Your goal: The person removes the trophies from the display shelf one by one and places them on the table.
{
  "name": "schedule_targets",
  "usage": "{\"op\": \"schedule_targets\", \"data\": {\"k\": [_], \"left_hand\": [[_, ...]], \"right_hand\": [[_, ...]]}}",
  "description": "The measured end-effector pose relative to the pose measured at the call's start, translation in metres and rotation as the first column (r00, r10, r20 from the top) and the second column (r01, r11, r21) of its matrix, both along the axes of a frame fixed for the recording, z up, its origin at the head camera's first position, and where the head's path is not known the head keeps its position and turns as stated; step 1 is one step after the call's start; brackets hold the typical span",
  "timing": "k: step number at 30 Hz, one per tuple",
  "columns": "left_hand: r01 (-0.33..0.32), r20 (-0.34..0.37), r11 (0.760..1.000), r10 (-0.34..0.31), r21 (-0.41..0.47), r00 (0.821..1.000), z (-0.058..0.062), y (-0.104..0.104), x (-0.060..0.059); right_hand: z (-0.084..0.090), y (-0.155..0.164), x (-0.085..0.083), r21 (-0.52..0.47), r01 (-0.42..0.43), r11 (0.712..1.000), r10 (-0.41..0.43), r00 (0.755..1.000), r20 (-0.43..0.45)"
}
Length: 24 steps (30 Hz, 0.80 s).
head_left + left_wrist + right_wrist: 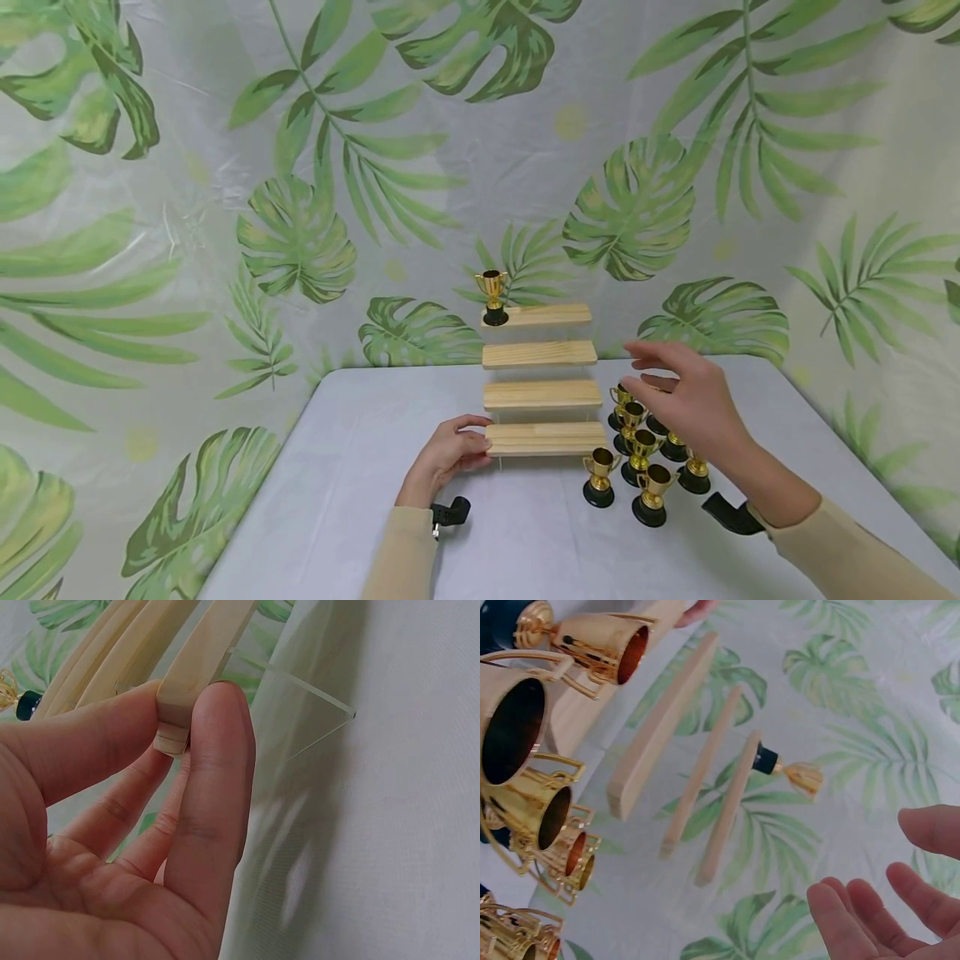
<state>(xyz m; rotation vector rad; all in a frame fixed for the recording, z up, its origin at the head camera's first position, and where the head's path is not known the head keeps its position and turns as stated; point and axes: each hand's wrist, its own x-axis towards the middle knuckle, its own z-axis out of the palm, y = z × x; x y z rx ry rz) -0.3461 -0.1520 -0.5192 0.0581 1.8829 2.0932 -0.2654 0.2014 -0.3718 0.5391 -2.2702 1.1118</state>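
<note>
1. Head view: a four-step display stand of pale wooden shelves on clear acrylic sides (542,392) stands in the middle of the frame on a white-covered table (315,500). One small gold plastic trophy cup on a black base (492,297) sits at the left end of the top shelf. To the lower right of the stand, on the table, is a cluster of like gold trophy cups (645,467); about eight show, though the right hand (686,404) hovering over them hides part of the group, so the count is uncertain. That hand's fingers are spread and slack, holding nothing. The left hand (448,454) is at the left end of the lowest shelf, fingers curled onto it. A leaf-printed backdrop (225,208) fills the rest.

2. Left wrist view: the left hand (127,847) pinches the end of the lowest shelf (199,667) between thumb and fingers. The clear acrylic side panel (300,712) is just to the right. Three more shelves fan away to the upper left.

3. Right wrist view: the right hand (889,900) is at the lower right, fingers loosely extended, empty. Along the left edge crowd at least six trophy cups (532,802). Four shelf ends cross the middle, and the lone trophy cup (787,771) is at the far one.
</note>
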Motion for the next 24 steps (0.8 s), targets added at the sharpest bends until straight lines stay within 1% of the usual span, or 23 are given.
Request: {"op": "schedule_targets", "data": {"k": [7, 15, 24], "left_hand": [[0.004, 0.000, 1.000, -0.004, -0.002, 1.000, 0.000, 0.001, 0.001], [-0.003, 0.004, 1.000, 0.003, 0.005, 1.000, -0.001, 0.001, -0.002], [0.004, 0.000, 1.000, -0.004, 0.016, 1.000, -0.001, 0.000, 0.000]], "right_hand": [[0.007, -0.009, -0.012, -0.010, -0.032, 0.999, 0.032, 0.999, -0.005], [0.017, -0.021, -0.023, -0.048, -0.085, 0.995, 0.084, 0.996, -0.013], [0.026, -0.036, -0.037, -0.049, -0.093, 0.994, 0.091, 0.995, -0.032]]}}
